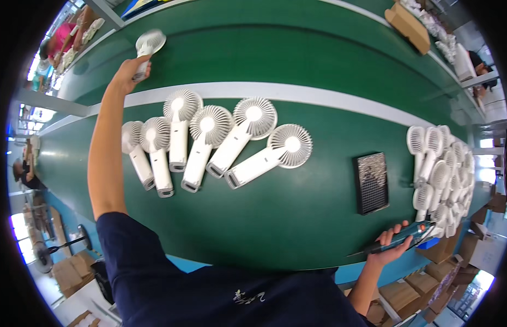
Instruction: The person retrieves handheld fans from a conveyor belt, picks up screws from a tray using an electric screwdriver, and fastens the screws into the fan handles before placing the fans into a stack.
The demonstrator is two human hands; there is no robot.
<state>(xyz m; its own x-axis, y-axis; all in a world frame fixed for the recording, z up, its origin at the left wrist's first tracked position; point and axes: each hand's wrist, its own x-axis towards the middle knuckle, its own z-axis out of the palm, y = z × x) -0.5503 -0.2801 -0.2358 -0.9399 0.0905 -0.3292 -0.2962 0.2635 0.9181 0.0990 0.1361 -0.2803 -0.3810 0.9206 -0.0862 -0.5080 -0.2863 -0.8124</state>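
My left hand (128, 75), arm stretched far out, is closed round the handle of a white handheld fan (150, 42) above the far green strip. At the lower right my right hand (394, 252) grips a teal and black electric screwdriver (412, 231), its thin bit pointing left near the table's front edge. Between the hands, several white handheld fans (210, 126) lie in a fanned-out row on the green tabletop (275, 218), round heads away from me. A black tray (372, 182) holding small shiny parts, perhaps screws, lies ahead of my right hand.
Many more white fans (440, 174) are piled at the right end. A pale rail (297, 94) divides the near tabletop from the far green strip. An open cardboard box (408, 27) sits at the far right. Other people (62, 41) are visible at the far left and elsewhere.
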